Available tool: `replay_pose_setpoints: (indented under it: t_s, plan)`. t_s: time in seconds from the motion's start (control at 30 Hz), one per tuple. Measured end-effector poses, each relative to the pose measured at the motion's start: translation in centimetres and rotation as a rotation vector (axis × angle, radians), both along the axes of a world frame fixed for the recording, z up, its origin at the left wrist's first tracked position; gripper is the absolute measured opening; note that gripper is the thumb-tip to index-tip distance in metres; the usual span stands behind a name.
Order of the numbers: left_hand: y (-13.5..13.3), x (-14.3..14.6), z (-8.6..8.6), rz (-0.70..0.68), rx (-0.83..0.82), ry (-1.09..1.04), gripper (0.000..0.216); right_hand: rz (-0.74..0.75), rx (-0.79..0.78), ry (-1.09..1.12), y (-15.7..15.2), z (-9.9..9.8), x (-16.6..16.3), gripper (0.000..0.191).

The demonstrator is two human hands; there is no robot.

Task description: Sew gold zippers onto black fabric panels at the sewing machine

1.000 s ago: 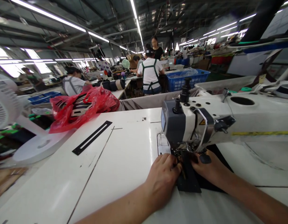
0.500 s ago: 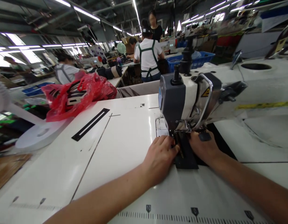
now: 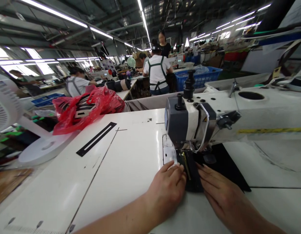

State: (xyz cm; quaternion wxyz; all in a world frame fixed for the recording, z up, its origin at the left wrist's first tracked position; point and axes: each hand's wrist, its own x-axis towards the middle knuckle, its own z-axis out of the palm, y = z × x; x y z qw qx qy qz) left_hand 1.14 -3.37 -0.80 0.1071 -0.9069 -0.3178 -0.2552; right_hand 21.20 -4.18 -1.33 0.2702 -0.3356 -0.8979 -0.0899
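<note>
Containers: a red plastic bag point(image 3: 88, 109) lies at the far left of the white table point(image 3: 116, 182); it holds flat black and pale cut pieces, partly visible through the film. A blue crate point(image 3: 201, 79) stands far behind the sewing machine point(image 3: 213, 120) with clear plastic sheeting in it. A shallow blue tray point(image 3: 46, 99) sits further left; its contents cannot be made out.

Workpiece: a black fabric piece point(image 3: 193, 182) lies flat on the table under the machine head, with a zipper point(image 3: 186, 165) of gold teeth running near-to-far along it toward the needle area.

Left hand point(image 3: 167, 191): fingers loosely curled, tips pressed down on the left edge of the fabric, just left of the zipper. It grips nothing.

Right hand point(image 3: 220, 195): fingers extended and nearly flat, laid on the fabric just right of the zipper. It presses only, with nothing enclosed. The zipper runs between the two sets of fingertips.

Clearances: the machine head overhangs the far end of the fabric, close to the fingertips. Left of the hands, the table surface is broad and bare up to a black slotted strip point(image 3: 96, 139) and a white fan base point(image 3: 43, 149) at the left edge. To the right, the machine arm spans the table.
</note>
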Motion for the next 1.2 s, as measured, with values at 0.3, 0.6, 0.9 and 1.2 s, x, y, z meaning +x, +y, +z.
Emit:
replay_pose_setpoints:
  t_s: [0.3, 0.6, 0.9, 1.2]
  plan:
    - [1.7, -0.1, -0.2, 0.003, -0.023, 0.001, 0.022, -0.006, -0.065, 0.139, 1.7, 0.3, -0.5, 0.035]
    - [3.3, 0.0, -0.1, 0.011, -0.039, -0.054, 0.022, -0.04, -0.092, 0.213, 3.2, 0.6, -0.9, 0.032]
    - [1.8, 0.0, -0.5, -0.012, 0.077, -0.059, 0.019, -0.013, -0.072, 0.235, 2.6, 0.6, -1.0, 0.033]
    - [3.0, 0.1, -0.4, -0.024, 0.056, -0.007, 0.022, -0.065, -0.124, 0.19, 3.5, 0.2, -0.8, 0.036]
